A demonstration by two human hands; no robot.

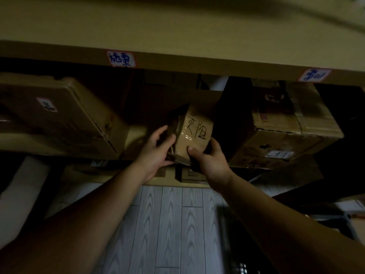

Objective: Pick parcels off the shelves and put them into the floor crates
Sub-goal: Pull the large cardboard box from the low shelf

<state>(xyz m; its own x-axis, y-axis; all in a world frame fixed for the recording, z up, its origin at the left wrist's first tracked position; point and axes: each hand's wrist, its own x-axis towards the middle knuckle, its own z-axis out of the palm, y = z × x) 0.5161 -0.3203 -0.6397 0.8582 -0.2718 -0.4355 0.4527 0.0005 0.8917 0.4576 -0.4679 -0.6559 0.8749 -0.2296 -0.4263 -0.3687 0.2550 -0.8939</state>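
A small taped cardboard parcel (194, 131) with handwritten black characters on its face is tilted at the front of the middle shelf. My left hand (156, 151) grips its left side, fingers curled round the edge. On the right lower corner my right hand (209, 157) holds it, thumb pressed on the front face and fingers behind. Both forearms reach up from the bottom of the view.
A large cardboard box (59, 115) lies on the shelf to the left, another large box (286, 131) to the right. The shelf board above (197, 66) carries handwritten labels. Below are grey wood-pattern floor (167, 224), a white roll (19, 194) at left, and a dark crate edge (237, 254) at lower right.
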